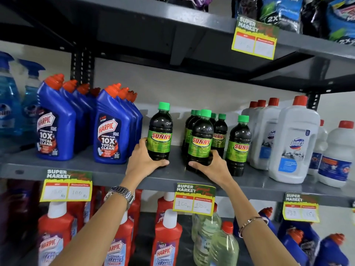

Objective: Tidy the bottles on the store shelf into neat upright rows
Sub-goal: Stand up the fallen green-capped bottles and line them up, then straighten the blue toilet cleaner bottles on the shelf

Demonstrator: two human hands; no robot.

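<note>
Dark Sunny bottles with green caps stand upright on the grey middle shelf (107, 169). My left hand (143, 158) grips the base of one Sunny bottle (160, 131), which stands apart to the left of the others. My right hand (211, 166) wraps the base of a second Sunny bottle (201, 139) at the shelf's front. Behind that one clusters a group of several more Sunny bottles (219, 131). Another Sunny bottle (239, 144) stands alone just to the right.
Blue Harpic bottles (113, 127) stand in rows to the left, white Domex bottles (294, 143) to the right. Blue spray bottles (9, 104) sit at the far left. Price tags (194, 198) hang from the shelf edge. Red Harpic bottles (167, 240) fill the lower shelf.
</note>
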